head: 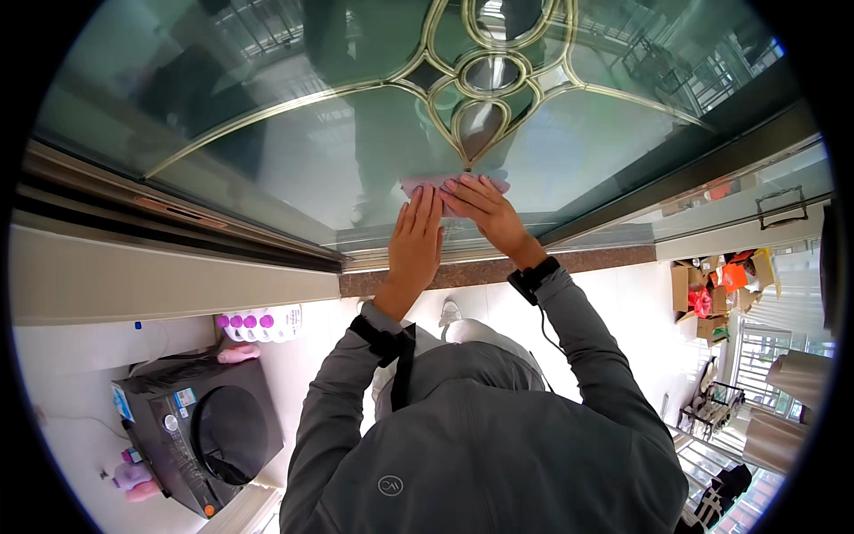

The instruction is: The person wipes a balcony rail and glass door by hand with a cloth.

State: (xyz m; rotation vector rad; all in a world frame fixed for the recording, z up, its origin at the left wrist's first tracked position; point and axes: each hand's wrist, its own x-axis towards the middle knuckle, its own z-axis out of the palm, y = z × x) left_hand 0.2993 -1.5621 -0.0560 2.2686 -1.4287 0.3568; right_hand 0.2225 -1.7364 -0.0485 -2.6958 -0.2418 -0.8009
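Observation:
A pinkish cloth (427, 183) lies flat against the lower part of a glass door pane (293, 160). My left hand (416, 233) rests on the cloth's left part, fingers extended and close together. On its right part lies my right hand (486, 210), its fingertips near the middle and top edge of the cloth. Both palms face the glass, and the fingertips of the two hands nearly meet. Just above the cloth ends the pointed tip of a brass-coloured decorative lattice (468, 162) in the pane. Dark straps circle both wrists.
A dark door frame (600, 193) borders the pane, above a brown stone threshold (587, 261). At lower left stand a front-loading washing machine (200, 434) and detergent bottles (267, 323) with purple caps. Cardboard boxes (680, 288) and a black rack (712, 407) are at right.

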